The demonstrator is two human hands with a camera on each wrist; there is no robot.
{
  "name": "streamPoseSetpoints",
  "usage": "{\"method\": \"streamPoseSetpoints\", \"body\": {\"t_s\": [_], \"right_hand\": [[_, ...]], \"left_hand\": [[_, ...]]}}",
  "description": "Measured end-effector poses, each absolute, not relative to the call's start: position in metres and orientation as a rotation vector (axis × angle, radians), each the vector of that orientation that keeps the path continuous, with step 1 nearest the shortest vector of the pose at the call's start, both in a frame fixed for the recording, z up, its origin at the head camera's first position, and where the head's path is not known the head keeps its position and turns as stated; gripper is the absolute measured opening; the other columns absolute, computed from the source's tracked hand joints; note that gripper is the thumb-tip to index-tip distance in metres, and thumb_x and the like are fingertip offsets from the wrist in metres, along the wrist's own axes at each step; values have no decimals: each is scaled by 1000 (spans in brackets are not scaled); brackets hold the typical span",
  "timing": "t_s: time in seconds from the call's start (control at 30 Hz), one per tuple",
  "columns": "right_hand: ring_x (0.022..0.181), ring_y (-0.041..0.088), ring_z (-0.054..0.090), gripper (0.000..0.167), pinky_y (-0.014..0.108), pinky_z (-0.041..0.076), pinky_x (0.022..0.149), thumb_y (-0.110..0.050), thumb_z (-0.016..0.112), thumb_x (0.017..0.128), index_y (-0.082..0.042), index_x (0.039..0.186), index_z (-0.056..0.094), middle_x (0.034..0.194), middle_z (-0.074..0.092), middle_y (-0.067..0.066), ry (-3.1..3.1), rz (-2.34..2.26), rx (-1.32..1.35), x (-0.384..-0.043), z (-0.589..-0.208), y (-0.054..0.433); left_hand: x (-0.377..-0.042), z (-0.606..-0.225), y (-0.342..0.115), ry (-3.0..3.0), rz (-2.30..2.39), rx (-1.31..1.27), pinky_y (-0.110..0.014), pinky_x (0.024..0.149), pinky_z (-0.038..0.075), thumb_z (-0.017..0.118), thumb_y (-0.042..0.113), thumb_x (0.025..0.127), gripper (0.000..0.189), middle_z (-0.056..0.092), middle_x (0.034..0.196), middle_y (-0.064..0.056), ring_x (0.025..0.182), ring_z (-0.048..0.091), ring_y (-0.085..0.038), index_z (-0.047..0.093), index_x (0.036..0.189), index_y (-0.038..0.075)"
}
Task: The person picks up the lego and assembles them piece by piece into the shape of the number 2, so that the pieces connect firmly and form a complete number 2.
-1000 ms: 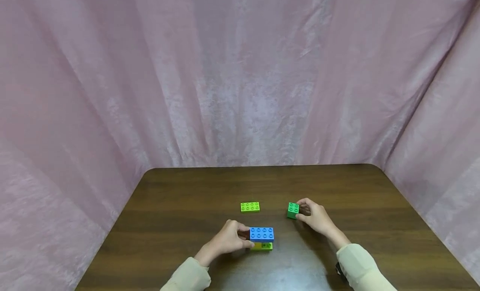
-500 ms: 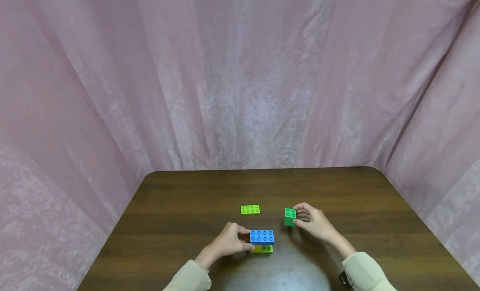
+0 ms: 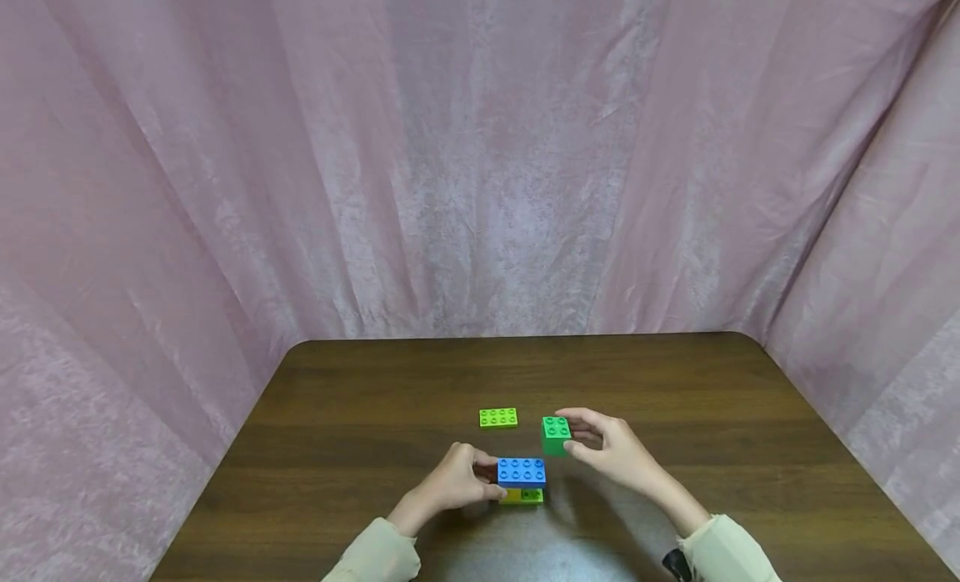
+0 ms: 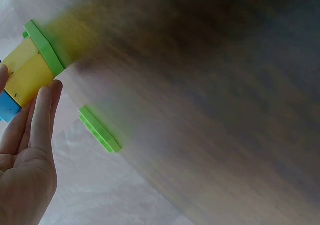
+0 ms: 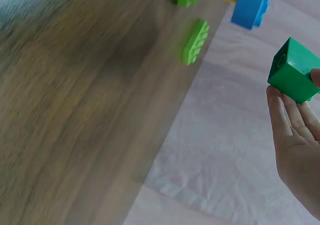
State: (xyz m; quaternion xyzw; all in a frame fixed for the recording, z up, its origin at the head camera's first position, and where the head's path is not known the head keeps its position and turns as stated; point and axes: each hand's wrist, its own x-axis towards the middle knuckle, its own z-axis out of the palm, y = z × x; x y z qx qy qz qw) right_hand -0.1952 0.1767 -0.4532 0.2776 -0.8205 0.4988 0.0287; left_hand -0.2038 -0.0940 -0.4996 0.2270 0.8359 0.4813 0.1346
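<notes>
My left hand (image 3: 455,480) holds a small brick stack from its left side. On top of it lies a blue eight-stud brick (image 3: 521,472); yellow bricks (image 4: 26,71) sit in the middle, over a flat lime-green base brick (image 3: 531,497). Thumb and fingers touch the stack's yellow and blue sides in the left wrist view. My right hand (image 3: 611,449) pinches a green four-stud brick (image 3: 556,435) between thumb and fingers, studs up. That brick is in the air, just behind and right of the blue brick. Its shadow falls on the table.
A flat lime-green eight-stud brick (image 3: 498,418) lies by itself on the brown wooden table (image 3: 360,398), behind the stack. Pink curtains (image 3: 495,190) hang around the table's far and side edges.
My right hand has lifted the green brick and carried it left, towards the stack. The left hand and its stack have stayed almost in place.
</notes>
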Motion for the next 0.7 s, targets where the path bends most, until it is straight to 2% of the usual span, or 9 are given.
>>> {"method": "streamPoseSetpoints", "body": {"t_s": [0.27, 0.37, 0.5, 0.7], "right_hand": [[99, 28, 70, 37, 38, 57, 89, -8, 67, 89, 6, 123, 59, 115, 69, 22, -2558, 1474, 883, -185, -451, 168], [100, 27, 70, 36, 36, 57, 89, -7, 68, 89, 6, 122, 60, 115, 69, 22, -2552, 1465, 898, -182, -452, 165], [100, 21, 70, 36, 33, 57, 88, -5, 68, 87, 8, 120, 60, 113, 69, 22, -2533, 1446, 914, -181, -456, 162], [100, 13, 69, 33, 30, 57, 88, -5, 68, 87, 3, 118, 61, 112, 71, 18, -2526, 1447, 920, -178, -463, 159]], "left_hand": [[-204, -500, -95, 2430, 1380, 648, -21, 67, 58, 82, 9, 74, 40, 75, 96, -17, 80, 69, -12, 70, 106, -11], [-204, -500, -94, 2429, 1381, 646, -21, 67, 58, 82, 9, 74, 40, 75, 97, -18, 80, 70, -12, 70, 107, -11], [-204, -499, -95, 2423, 1386, 645, -22, 68, 59, 82, 8, 75, 40, 75, 98, -18, 81, 71, -14, 70, 107, -11], [-204, -500, -94, 2422, 1389, 639, -23, 68, 59, 82, 9, 75, 41, 75, 99, -18, 82, 71, -14, 69, 108, -11]]}}
